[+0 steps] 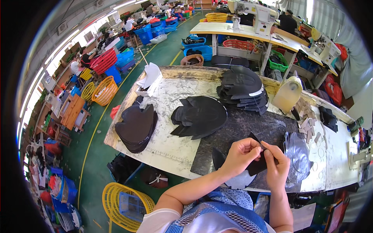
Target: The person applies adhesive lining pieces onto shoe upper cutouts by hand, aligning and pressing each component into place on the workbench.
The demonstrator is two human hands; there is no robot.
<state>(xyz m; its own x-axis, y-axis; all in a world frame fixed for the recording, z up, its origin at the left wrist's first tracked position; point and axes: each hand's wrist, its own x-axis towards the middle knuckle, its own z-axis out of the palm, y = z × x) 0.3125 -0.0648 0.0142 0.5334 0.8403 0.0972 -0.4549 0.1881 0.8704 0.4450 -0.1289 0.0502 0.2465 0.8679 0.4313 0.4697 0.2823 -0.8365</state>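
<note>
Fingers of the left hand (241, 154) and right hand (276, 166) are pinched on a small black leather piece (257, 164), held at lower centre-right. A cream plastic jug (286, 94) is seen upper right.

Black cut pieces (200, 115), dark grey mat (248, 128), yellow basket (124, 206), cream jug (287, 94), blue/white checked apron (229, 217).
</note>
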